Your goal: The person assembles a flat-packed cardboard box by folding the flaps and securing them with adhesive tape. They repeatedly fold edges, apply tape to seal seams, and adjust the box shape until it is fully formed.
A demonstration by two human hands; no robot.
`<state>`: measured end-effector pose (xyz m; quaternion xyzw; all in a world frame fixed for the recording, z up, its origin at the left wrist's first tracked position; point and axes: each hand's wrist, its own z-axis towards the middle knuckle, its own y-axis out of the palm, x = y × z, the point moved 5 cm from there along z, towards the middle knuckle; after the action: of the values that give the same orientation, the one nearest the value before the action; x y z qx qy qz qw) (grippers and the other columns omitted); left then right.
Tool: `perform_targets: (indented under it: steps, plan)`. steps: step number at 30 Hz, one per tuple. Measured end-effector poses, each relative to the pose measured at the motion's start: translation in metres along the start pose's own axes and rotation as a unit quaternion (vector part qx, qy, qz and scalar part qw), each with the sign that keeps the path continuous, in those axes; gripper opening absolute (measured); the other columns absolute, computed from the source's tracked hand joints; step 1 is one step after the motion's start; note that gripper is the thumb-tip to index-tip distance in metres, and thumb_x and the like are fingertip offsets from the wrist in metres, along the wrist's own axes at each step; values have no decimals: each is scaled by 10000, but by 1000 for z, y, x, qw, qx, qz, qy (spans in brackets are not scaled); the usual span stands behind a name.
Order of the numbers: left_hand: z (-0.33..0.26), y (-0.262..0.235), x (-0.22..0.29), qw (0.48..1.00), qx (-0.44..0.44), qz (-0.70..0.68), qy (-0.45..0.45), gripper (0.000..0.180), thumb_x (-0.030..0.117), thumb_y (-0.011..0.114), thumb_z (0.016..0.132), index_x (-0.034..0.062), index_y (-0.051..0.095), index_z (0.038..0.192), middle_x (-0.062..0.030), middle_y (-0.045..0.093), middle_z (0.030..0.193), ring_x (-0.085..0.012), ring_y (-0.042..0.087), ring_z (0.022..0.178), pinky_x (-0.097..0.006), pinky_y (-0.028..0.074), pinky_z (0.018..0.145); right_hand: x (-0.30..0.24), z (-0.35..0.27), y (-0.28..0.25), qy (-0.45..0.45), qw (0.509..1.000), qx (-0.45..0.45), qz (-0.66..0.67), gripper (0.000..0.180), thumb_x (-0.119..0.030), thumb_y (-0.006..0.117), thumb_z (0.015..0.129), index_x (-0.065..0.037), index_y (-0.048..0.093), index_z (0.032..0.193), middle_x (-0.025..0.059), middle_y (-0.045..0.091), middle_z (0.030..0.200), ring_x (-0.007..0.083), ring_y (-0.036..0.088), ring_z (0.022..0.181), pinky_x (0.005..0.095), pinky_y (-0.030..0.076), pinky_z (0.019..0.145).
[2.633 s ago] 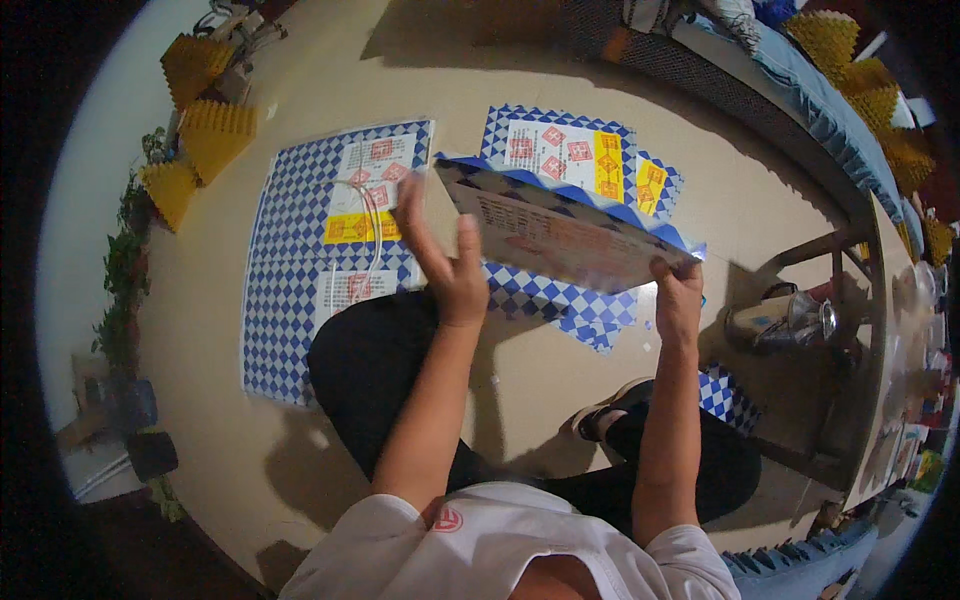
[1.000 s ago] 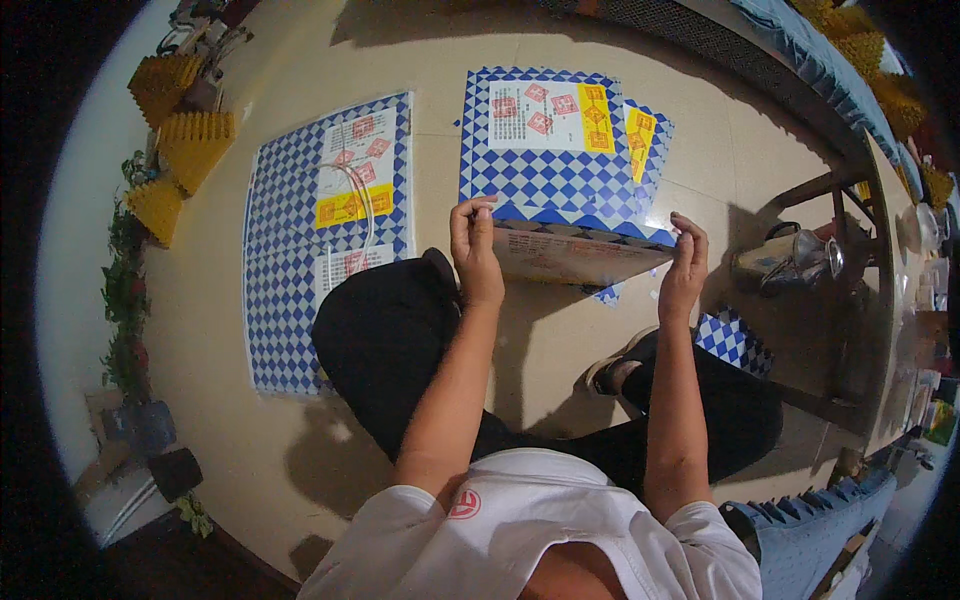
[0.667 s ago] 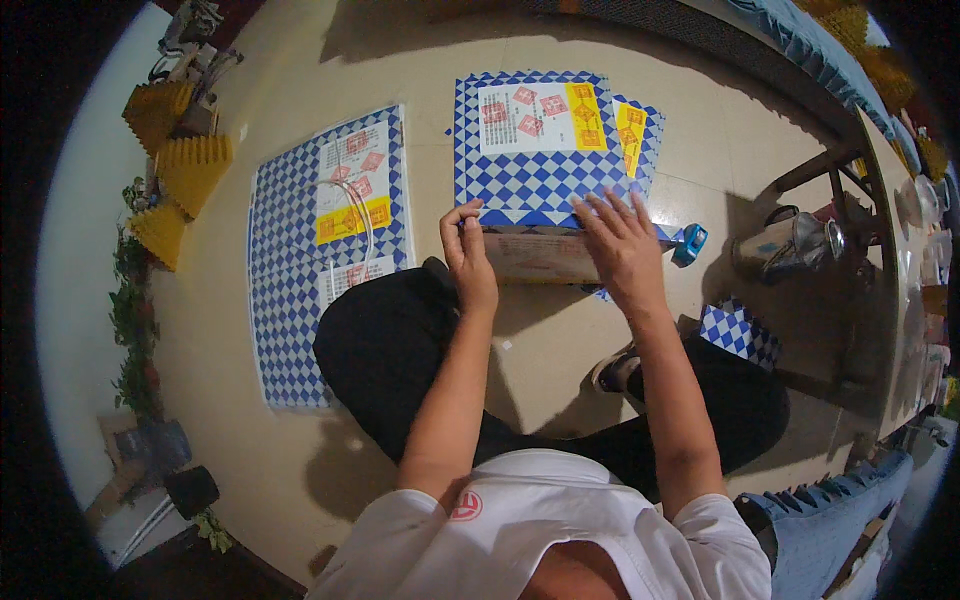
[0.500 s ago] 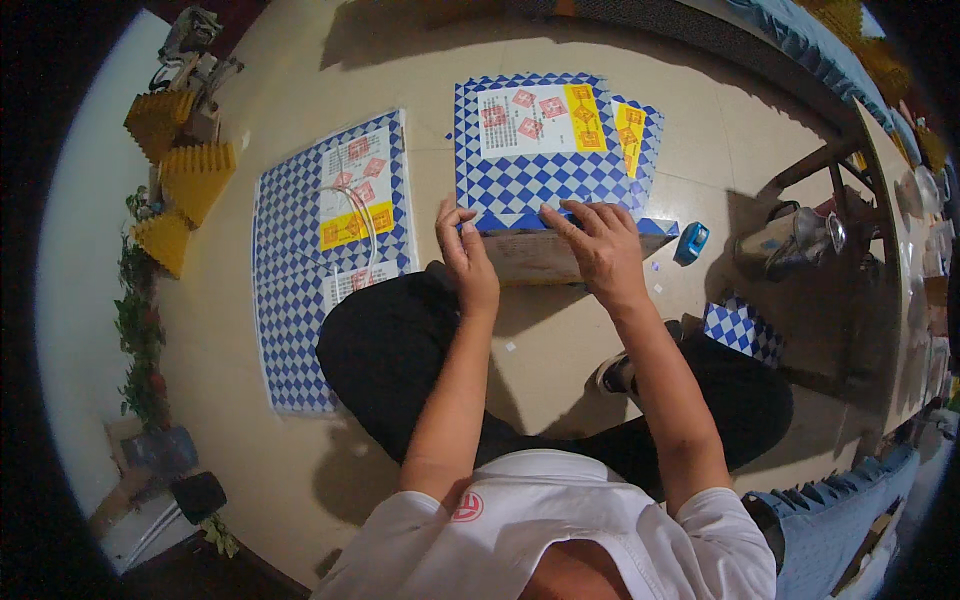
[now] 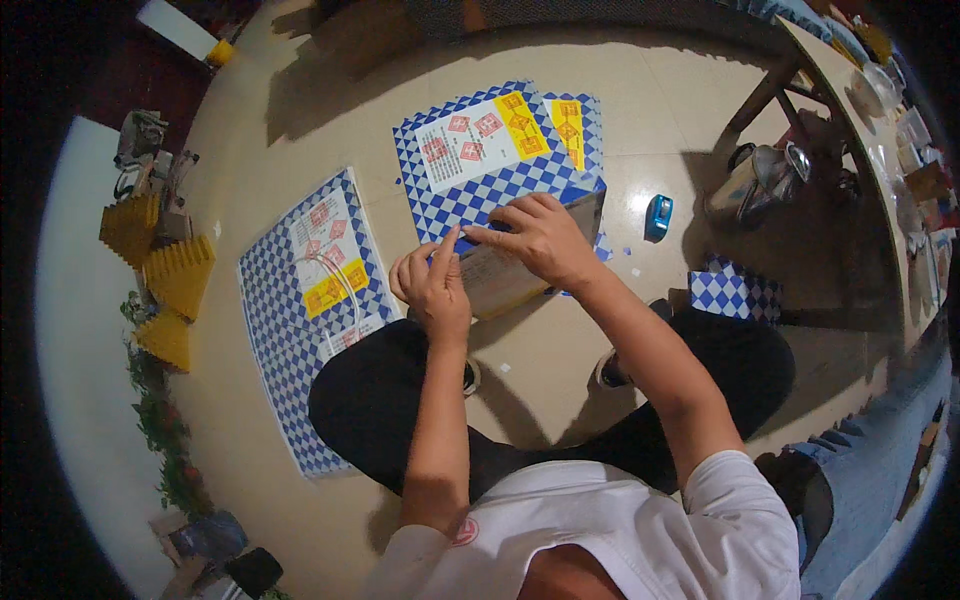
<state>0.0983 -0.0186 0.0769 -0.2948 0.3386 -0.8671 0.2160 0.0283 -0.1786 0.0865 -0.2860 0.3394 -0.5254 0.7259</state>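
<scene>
Before my knees stands a cardboard box (image 5: 500, 280), its near side bare and brownish. Over its top lies a blue-and-white checkered sheet (image 5: 480, 202) with a white and yellow printed panel. My left hand (image 5: 436, 288) is at the sheet's near edge, index finger stretched along it and the other fingers curled. My right hand (image 5: 543, 240) bends over the same edge from the right, its index fingertip close to the left one. Both hands appear to grip the folded edge; the right thumb is hidden. A second checkered sheet (image 5: 590, 135) shows behind at the right.
Left on the floor is a plastic-covered checkered stack (image 5: 275, 285) with a white cord loop (image 5: 350, 285). A blue tape measure-like object (image 5: 659, 217), a checkered piece (image 5: 735, 292) and a metal kettle (image 5: 755, 185) are at the right, near a wooden table (image 5: 850, 120).
My hands have drawn together along the sheet's near edge, the right moving left with its fingers more bent. The box and sheet are now turned at an angle, and the view has shifted.
</scene>
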Motion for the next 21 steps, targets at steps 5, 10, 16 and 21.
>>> perform_targets:
  steps: [5, 10, 16, 21]
  plan:
    - [-6, 12, -1, 998, -34, 57, 1, 307, 126, 639, 915, 225, 724, 1193, -11, 660, 1104, -229, 562, 1188, -578, 162, 1180, 16, -10, 8, -5, 1000, 0, 8, 546, -100, 610, 877, -324, 571, 1373, 16, 639, 1257, 218, 604, 1155, 396, 435, 1037]
    - [-7, 16, 0, 1000, -17, 14, 15, 319, 75, 662, 883, 209, 738, 1163, -2, 680, 1184, -278, 519, 1299, -640, 115, 1178, 37, -34, 0, 59, 998, 32, -8, 473, -165, 615, 917, -252, 570, 1379, 23, 581, 1387, 232, 478, 1358, 421, 331, 1153]
    - [-5, 17, -3, 999, -38, 9, 16, 301, 52, 613, 914, 80, 715, 1196, -64, 660, 1290, -341, 469, 1353, -597, 100, 1193, 132, -129, -24, 338, 874, 348, -24, 309, -86, 601, 903, -87, 618, 1212, 144, 616, 1212, 303, 572, 1158, 399, 442, 980]
    - [3, 22, 5, 999, -45, -15, 1, 275, 38, 620, 908, 74, 735, 1155, -89, 658, 1301, -352, 436, 1386, -597, 102, 1193, 252, -319, 73, 761, 603, 215, 103, 471, -139, 623, 864, -60, 544, 1321, 241, 655, 1175, 384, 644, 1086, 428, 494, 947]
